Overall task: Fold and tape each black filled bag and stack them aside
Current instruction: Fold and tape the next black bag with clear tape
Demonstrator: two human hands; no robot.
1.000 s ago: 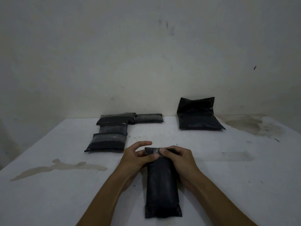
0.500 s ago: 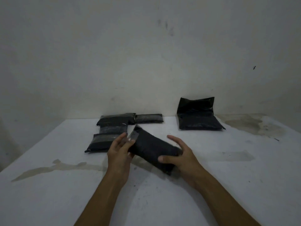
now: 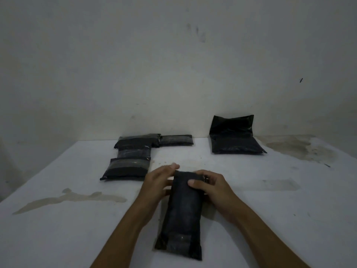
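A folded black filled bag lies lengthwise on the white table in front of me, with a strip of clear tape across its near end. My right hand grips the bag's far end, thumb on top and fingers curled round its right edge. My left hand rests against the far end's left side with its fingers fairly straight. Several taped bags lie grouped at the back left, one against the wall.
An untaped black bag sits at the back right with its open flap standing against the wall. Brownish stains mark the table at the left and the back right corner.
The bag was lifted and turned end for end, then set back down lengthwise; its taped end now faces me. Both hands have come back to its far end.
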